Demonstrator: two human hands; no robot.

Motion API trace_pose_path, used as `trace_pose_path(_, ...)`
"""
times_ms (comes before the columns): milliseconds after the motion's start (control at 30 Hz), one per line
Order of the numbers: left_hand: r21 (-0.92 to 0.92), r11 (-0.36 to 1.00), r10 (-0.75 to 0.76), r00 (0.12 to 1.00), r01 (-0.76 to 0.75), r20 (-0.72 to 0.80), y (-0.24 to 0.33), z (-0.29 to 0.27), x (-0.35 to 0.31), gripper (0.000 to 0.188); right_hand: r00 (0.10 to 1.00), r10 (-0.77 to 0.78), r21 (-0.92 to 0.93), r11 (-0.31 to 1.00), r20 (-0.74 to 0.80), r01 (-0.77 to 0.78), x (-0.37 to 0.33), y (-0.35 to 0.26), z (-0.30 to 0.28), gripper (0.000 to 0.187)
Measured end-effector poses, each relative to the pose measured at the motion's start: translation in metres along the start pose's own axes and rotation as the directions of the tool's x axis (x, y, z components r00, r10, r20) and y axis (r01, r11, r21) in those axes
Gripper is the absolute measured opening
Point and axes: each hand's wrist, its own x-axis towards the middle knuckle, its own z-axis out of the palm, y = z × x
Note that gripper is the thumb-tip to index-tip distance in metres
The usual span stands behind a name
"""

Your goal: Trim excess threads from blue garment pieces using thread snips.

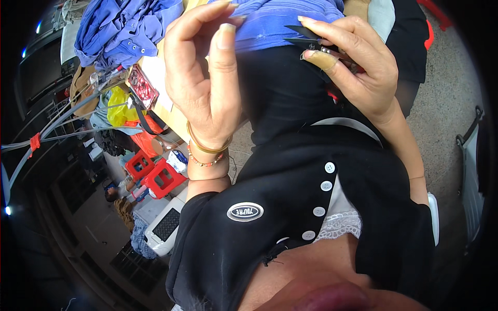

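Observation:
My right hand point(360, 67) grips a pair of small black thread snips point(307, 41), blades pointing left. A tan covering point(322, 59) wraps the thumb of that hand. Just beyond the blades, a blue ribbed garment point(270, 26) lies across my lap, over black clothing. My left hand point(199, 78) is raised at the garment's left side, its thumb and curved fingers apart, and no held thing shows in it. The tips of its upper fingers reach the top edge of the picture. A gold bangle and a beaded bracelet point(207, 161) circle the left wrist.
Heaped blue garments point(127, 33) lie at the upper left, beside a red patterned phone-like object point(142, 85). Farther left are a yellow bag point(119, 106), red plastic stools point(163, 179) and pale metal tubes point(57, 124). A grey panel point(471, 184) stands at the right.

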Motion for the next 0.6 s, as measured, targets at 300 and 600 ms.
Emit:
trace_pose_path(300,0.03,0.999,0.029,1.0,-0.029,0.007,-0.017,-0.007,-0.007,0.024,0.992,0.001,-0.11,0.994,0.123,0.013,0.02,-0.01,-0.007,0.044)
trace_pose_path(600,0.094,0.992,0.079,0.992,-0.089,0.097,-0.02,-0.012,-0.006,0.028,0.982,-0.009,-0.178,0.983,0.188,0.043,0.028,-0.011,-0.013,0.045)
